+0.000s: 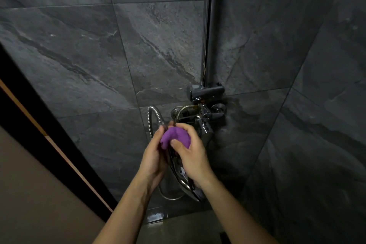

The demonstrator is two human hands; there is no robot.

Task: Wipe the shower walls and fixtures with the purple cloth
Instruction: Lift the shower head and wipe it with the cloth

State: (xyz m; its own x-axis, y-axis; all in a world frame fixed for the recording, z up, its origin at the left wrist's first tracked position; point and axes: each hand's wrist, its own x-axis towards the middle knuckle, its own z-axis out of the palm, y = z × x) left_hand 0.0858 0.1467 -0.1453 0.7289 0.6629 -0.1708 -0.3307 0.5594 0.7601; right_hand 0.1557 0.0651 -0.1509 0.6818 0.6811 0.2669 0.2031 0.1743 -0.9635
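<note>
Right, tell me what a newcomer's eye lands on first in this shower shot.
The purple cloth stands out first, a bright bunch low in the middle, gripped between the left hand and right hand against a chrome handheld shower head. Next comes the chrome riser rail, running up from the mixer valve to the top edge. Dark slate-look wall tiles fill everything around them.

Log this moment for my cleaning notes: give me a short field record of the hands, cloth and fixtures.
setting: dark stone-look tiled wall
cloth: purple cloth, bunched up
left hand: grip on the cloth's left side
right hand: grip closed over the cloth
handheld shower head: chrome, between the hands, below the cloth
hose: loops beside the mixer tap
riser rail: untouched
</note>
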